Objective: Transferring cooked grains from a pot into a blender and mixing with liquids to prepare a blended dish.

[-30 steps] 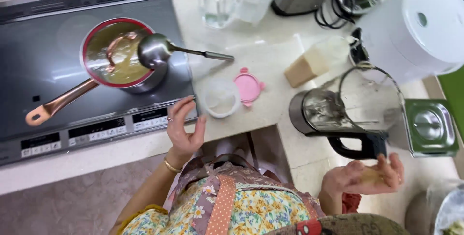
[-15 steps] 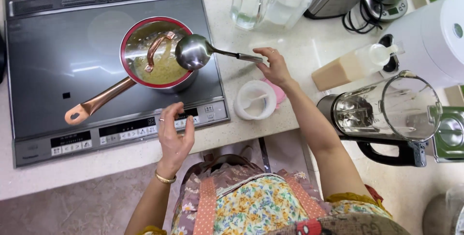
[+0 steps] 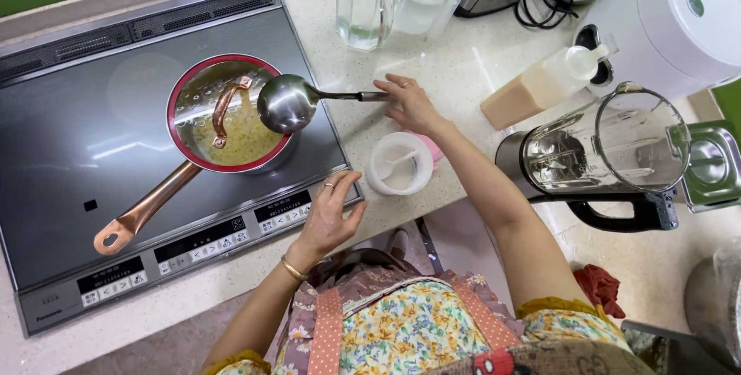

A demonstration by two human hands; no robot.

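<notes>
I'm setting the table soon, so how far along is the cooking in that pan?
Done: the pan sits on the cooktop with yellowish food in it. In hand: the right hand touches the ladle handle; the left hand hovers by the controls. Left: the blender jug looks empty.

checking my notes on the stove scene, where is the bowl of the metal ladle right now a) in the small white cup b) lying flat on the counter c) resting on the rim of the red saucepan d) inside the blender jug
c: the metal ladle has its bowl propped on the rim of the red saucepan, while the right hand touches the end of its handle over the counter.
</notes>
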